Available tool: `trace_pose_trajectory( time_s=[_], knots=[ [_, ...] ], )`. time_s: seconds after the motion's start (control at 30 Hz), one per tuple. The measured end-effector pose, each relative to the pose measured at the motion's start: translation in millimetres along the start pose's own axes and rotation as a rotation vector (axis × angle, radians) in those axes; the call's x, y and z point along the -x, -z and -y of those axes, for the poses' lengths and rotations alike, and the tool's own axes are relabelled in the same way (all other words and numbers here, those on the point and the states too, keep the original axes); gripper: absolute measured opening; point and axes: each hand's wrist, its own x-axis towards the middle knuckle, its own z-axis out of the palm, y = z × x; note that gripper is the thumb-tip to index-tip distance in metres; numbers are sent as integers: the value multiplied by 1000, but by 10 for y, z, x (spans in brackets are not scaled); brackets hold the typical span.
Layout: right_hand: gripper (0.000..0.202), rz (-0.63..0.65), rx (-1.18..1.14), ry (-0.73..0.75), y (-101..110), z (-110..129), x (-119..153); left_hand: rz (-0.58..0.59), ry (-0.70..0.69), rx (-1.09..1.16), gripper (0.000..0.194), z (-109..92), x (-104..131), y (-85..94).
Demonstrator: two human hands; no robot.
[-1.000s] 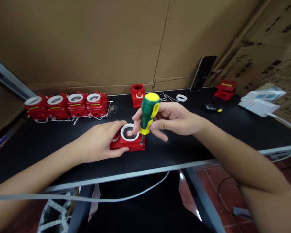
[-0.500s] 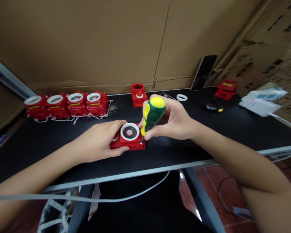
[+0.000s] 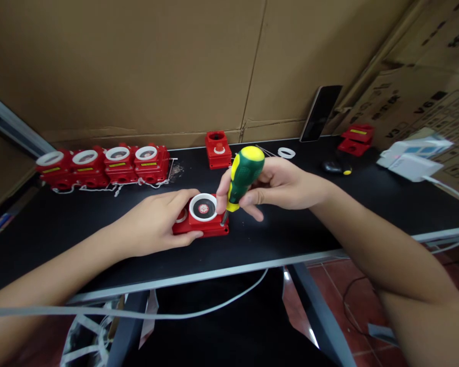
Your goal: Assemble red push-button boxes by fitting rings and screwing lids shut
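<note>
A red box with a white ring on top (image 3: 203,217) lies near the front of the black table (image 3: 298,229). My left hand (image 3: 156,224) grips the box's left side and holds it flat. In my right hand (image 3: 279,184) is a green and yellow screwdriver (image 3: 241,177), tilted slightly, with its tip down at the box's front right corner.
A row of several like red boxes (image 3: 103,164) stands at the back left. One open red box (image 3: 217,148), a loose white ring (image 3: 286,152), a phone (image 3: 320,112), another red part (image 3: 355,138) and a white device (image 3: 413,158) lie further back and right. Cardboard lines the wall.
My right hand has shifted its hold around the screwdriver handle, which tilts a little differently now; its tip stays at the same corner. The left hand and box have not moved.
</note>
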Motion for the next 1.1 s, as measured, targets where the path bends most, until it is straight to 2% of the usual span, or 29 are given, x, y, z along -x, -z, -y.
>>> trace_pose_trajectory(
  time_s=[0.23, 0.53, 0.77, 0.9, 1.1],
  knots=[
    [27, -180, -8, 26, -79, -100, -16, 14, 25, 2, 64, -28, -5, 39],
    [60, -391, 36, 11, -249, -73, -90, 6, 28, -35, 61, -70, 0, 84],
    [73, -559, 14, -101, -492, -74, -127, -37, -17, -78, 64, 27, 16, 2],
    [74, -658, 24, -140, -578, -69, -149, -56, -9, -91, 62, 8, 17, -24],
    [71, -776, 29, -132, -634, -111, -173, -17, 107, -142, 70, -124, 23, 8]
  ],
)
